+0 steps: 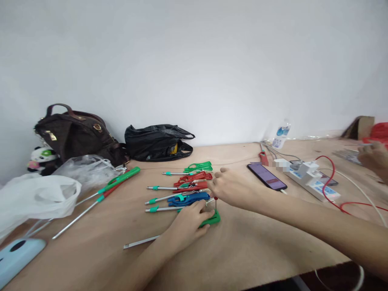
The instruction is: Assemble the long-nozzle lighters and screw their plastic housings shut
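My left hand point(190, 222) presses a green long-necked lighter point(212, 219) down on the table, its fingers and thumb closed about the handle. The lighter's metal tube point(141, 242) sticks out to the left from under the wrist. In my right hand point(227, 188), closed fingers grip a thin screwdriver point(216, 207) with a bit of red near the top. Its shaft stands upright, the tip at the end of the green handle. Beyond my hands lie several lighters in a row, among them a blue one point(189, 199), a red one point(197, 176) and another green one point(198, 166).
Two more lighters point(121, 180) lie left, beside a white plastic bag point(51, 194). A dark brown bag point(75, 133) and a black plastic bag point(157, 141) stand by the wall. Right are a phone point(268, 176), a power strip point(321, 189), cables and another person's hand point(374, 157).
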### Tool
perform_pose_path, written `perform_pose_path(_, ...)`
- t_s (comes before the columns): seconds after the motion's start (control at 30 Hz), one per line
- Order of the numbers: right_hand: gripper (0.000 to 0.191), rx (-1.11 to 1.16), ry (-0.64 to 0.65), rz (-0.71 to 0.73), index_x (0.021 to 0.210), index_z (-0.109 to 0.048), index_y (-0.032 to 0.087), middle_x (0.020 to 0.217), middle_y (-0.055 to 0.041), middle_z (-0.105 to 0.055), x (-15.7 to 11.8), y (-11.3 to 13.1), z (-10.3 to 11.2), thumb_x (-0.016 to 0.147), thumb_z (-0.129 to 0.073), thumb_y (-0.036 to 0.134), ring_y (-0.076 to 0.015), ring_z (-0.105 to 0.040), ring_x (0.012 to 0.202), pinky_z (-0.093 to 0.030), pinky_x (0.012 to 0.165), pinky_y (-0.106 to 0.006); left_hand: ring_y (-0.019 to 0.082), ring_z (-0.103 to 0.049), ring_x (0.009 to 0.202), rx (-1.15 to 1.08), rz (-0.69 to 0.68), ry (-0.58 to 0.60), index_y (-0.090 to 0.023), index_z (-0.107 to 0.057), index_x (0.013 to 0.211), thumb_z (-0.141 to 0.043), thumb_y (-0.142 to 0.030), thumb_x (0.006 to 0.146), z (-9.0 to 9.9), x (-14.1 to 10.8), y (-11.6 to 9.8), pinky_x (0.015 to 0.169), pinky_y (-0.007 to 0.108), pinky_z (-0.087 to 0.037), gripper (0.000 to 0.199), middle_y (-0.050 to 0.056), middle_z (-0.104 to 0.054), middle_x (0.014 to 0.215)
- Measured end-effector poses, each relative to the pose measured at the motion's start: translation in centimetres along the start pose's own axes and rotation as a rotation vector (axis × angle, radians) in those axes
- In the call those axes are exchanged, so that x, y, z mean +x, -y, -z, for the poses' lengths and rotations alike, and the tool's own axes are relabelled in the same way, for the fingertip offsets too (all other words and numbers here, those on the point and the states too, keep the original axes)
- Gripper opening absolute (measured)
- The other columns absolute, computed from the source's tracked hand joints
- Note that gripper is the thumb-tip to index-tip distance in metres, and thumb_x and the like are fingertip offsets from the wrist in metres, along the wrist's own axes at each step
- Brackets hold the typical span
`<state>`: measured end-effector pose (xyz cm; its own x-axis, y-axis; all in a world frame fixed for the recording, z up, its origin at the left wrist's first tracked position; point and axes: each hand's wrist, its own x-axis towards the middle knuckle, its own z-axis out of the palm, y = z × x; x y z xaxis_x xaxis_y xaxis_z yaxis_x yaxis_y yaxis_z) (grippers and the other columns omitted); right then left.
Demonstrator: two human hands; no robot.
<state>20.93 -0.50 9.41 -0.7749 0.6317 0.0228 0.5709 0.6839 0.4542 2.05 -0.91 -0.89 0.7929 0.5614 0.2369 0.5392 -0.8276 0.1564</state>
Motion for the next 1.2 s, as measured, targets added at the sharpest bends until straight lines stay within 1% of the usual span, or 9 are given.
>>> perform_pose_path(0.13,0.016,0.092,-0.028,0.059,0.102,-0.06,0.012,0.09,-0.0091,-0.069,-0.6,-0.6,-0.3,0.089,-0.053,0.007,-0.0198,-0.062,0.082,-0.041,0.065,-0.029,0.02,-0.055,0.084,-0.004,-0.007,-0.006,-0.023,-0.063,0.111,-0.055,-0.017,0.083,0.2,0.0,0.0,0.072,0.028,-0.048,0.03,0.005,-0.054,0.094)
perform_pose_path(0.2,0.017,0.133,-0.05,0.082,0.104,-0.059,0.013,0.094,-0.0083,-0.069,-0.8,-0.8,-0.3,0.09,-0.052,0.008,-0.0193,-0.061,0.085,-0.042,0.068,-0.029,0.02,-0.055,0.083,-0.011,-0.009,-0.007,-0.023,-0.063,0.111,-0.056,-0.017,0.083,0.2,0.0,0.0,0.071,0.028,-0.047,0.03,0.005,-0.053,0.092)
perform_pose_path(0.33,0.012,0.172,-0.039,0.1,0.093,-0.062,0.016,0.089,-0.0067,-0.069,-0.7,-1.1,-0.2,0.087,-0.055,0.008,-0.02,-0.06,0.086,-0.038,0.064,-0.028,0.02,-0.054,0.081,-0.032,-0.001,-0.014,-0.023,-0.064,0.11,-0.056,-0.017,0.083,0.1,-0.1,0.1,0.069,0.027,-0.046,0.029,0.004,-0.052,0.089)
perform_pose_path(0.47,0.007,0.184,0.033,0.061,0.087,-0.065,0.014,0.078,-0.007,-0.07,-0.3,-1.3,0.0,0.085,-0.059,0.012,-0.0202,-0.062,0.077,-0.034,0.06,-0.029,0.018,-0.054,0.078,-0.041,0.022,-0.001,-0.025,-0.064,0.114,-0.057,-0.02,0.084,0.1,-0.1,0.2,0.067,0.026,-0.045,0.031,0.004,-0.051,0.09)
perform_pose_path(0.67,0.024,0.187,0.107,-0.066,0.07,-0.068,0.014,0.067,-0.0099,-0.07,-0.2,-0.6,1.5,0.088,-0.058,0.026,-0.021,-0.064,0.062,-0.028,0.05,-0.028,0.017,-0.052,0.074,-0.047,0.067,0.049,-0.025,-0.065,0.114,-0.062,-0.02,0.081,0.6,0.0,0.1,0.065,0.025,-0.044,0.033,0.002,-0.05,0.089)
perform_pose_path(0.77,0.026,0.166,0.139,-0.101,0.065,-0.069,0.014,0.064,-0.0106,-0.07,-0.3,0.1,2.2,0.087,-0.057,0.021,-0.0199,-0.063,0.058,-0.029,0.049,-0.028,0.017,-0.053,0.074,-0.057,0.074,0.054,-0.025,-0.065,0.114,-0.064,-0.02,0.081,0.6,0.1,0.1,0.066,0.025,-0.044,0.034,0.002,-0.049,0.088)
perform_pose_path(0.87,0.021,0.144,0.165,-0.092,0.067,-0.07,0.014,0.067,-0.0105,-0.071,-0.2,0.3,2.2,0.084,-0.057,0.014,-0.0207,-0.065,0.061,-0.031,0.049,-0.027,0.017,-0.053,0.075,-0.064,0.078,0.054,-0.026,-0.065,0.114,-0.064,-0.021,0.081,0.6,0.1,0.1,0.066,0.025,-0.044,0.034,0.002,-0.049,0.089)
perform_pose_path(1.03,0.018,0.113,0.132,0.086,0.084,-0.069,0.012,0.085,-0.0108,-0.072,0.3,0.0,1.3,0.081,-0.056,0.001,-0.0209,-0.067,0.076,-0.038,0.055,-0.027,0.018,-0.056,0.079,-0.074,0.09,0.072,-0.025,-0.065,0.114,-0.064,-0.021,0.081,0.6,0.2,0.1,0.069,0.025,-0.046,0.034,0.003,-0.052,0.092)
perform_pose_path(1.2,0.017,0.117,0.073,0.108,0.075,-0.067,0.012,0.072,-0.0093,-0.07,0.6,0.7,1.1,0.081,-0.054,0.002,-0.0176,-0.064,0.063,-0.034,0.048,-0.026,0.021,-0.058,0.086,-0.097,0.121,0.112,-0.028,-0.065,0.115,-0.066,-0.022,0.081,0.5,0.1,0.3,0.074,0.028,-0.048,0.035,0.004,-0.055,0.098)
